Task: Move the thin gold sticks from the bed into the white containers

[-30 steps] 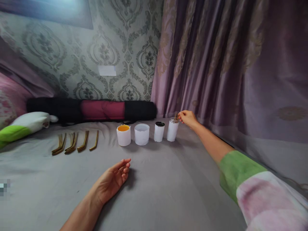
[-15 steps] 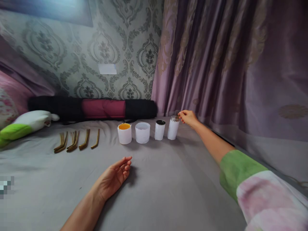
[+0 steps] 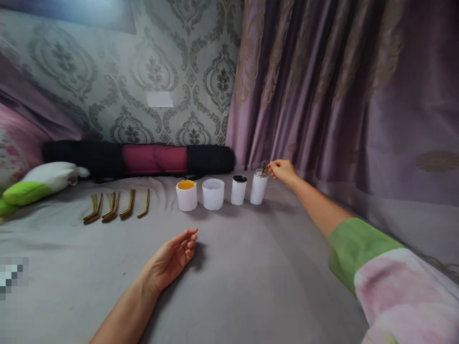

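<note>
meanwhile, from the head camera: the right hand (image 3: pixel 283 170) pinches the top of a gold straw (image 3: pixel 264 169), fingertips closed on it. the straw's lower end sits in the jar (image 3: pixel 258 188) directly under the grip. one straw, then, is in a container. the loose straws (image 3: pixel 114 207) lie in a row on the grey sheet (image 3: pixel 251 277), well off to the left of the grip. none is in the three cups (image 3: pixel 213 194) lined up just left of the jar. the left hand (image 3: pixel 172 260) rests on the sheet, nearer the camera than the grip, fingers loosely spread, holding nothing.
</note>
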The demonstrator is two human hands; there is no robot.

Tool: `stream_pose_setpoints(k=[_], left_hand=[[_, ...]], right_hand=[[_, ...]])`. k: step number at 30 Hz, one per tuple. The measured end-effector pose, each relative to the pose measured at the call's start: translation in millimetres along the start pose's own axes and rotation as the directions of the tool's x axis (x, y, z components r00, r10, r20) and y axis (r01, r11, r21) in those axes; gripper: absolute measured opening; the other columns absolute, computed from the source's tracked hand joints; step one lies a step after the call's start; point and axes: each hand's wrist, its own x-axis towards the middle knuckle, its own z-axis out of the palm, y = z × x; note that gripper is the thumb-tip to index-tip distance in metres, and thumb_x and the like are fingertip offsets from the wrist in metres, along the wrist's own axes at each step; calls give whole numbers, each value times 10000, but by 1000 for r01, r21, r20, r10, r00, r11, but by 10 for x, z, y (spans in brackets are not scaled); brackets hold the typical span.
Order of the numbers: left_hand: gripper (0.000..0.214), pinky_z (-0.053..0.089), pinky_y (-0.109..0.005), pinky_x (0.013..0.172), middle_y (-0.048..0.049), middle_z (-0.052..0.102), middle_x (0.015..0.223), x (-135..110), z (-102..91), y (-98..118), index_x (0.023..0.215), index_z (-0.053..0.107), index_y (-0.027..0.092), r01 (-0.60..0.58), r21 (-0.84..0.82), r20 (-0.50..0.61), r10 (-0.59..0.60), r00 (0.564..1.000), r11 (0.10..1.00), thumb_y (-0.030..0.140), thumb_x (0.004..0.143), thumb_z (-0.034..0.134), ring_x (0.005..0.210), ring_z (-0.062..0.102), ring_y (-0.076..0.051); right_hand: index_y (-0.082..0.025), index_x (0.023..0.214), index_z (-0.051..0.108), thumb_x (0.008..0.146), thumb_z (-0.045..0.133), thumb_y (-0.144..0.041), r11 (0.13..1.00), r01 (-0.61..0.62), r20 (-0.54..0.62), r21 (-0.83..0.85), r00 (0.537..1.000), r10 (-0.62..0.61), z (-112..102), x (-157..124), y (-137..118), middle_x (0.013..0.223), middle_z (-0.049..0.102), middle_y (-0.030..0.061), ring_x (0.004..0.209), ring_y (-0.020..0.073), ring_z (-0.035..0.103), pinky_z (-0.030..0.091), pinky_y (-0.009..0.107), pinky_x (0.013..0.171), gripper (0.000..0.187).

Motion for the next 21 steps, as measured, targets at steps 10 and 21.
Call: stream_pose_setpoints(k=[10,21], left_hand=[[161,439,-164,451,-45,529,711,-6,18,3,891,557,62,-3,-13,10,3,1000,1000,111,743,516,540,485,-56],[130,419,-156,485,-39,546,686,9,-31,29,837,553,72,26,-81,60,-21,998,996,155,743,520,534,487,-51]], right_hand=[[-119,766,607,772,460,-242,1000,-14,-53,8,999,15,-68,-37,1,668,612,50,414,37,483,376,129,360,192],[-133,662,502,790,391,-146,960,-105,-206,261,965,161,-68,-242,-136,580,510,19,397,33,420,365,194,412,170]])
